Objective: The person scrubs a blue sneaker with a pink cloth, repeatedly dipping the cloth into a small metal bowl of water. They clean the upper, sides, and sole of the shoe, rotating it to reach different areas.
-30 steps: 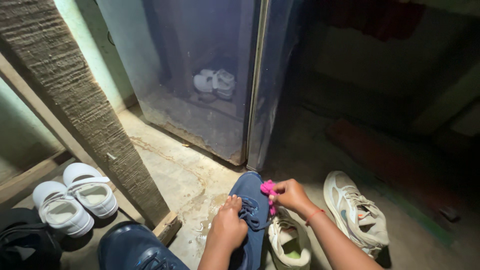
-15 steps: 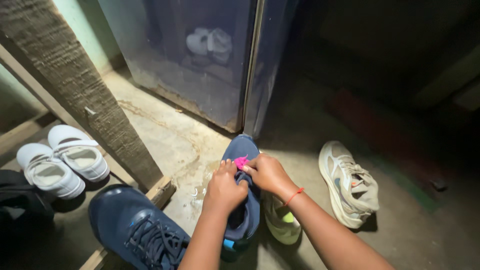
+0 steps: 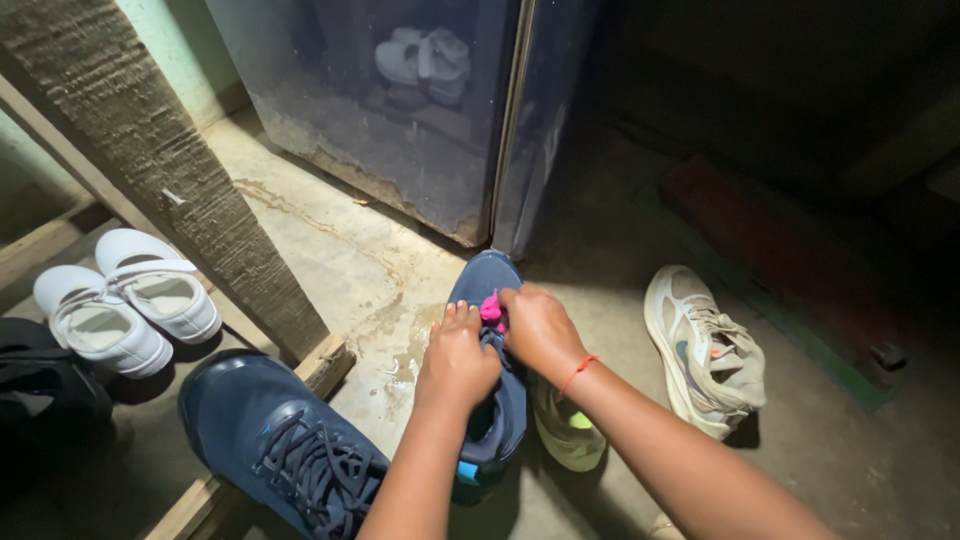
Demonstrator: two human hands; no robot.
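A dark blue sneaker (image 3: 483, 285) stands on the concrete floor, toe pointing away from me. My left hand (image 3: 458, 358) grips its upper over the laces. My right hand (image 3: 535, 328) presses a small pink cloth (image 3: 491, 309) against the shoe just behind the toe. A red thread band circles my right wrist. The second blue sneaker (image 3: 280, 440) lies to the lower left, laces up.
A beige running shoe (image 3: 705, 350) lies on the right, and another pale shoe (image 3: 567, 435) sits under my right forearm. Two white shoes (image 3: 125, 305) stand at the left by a rough wooden post (image 3: 170, 170). A rusty blue metal cabinet (image 3: 400, 110) reflects white shoes.
The pink cloth has moved from the shoe's right side onto its top near the toe. My hands stay on the sneaker; the camera has shifted slightly.
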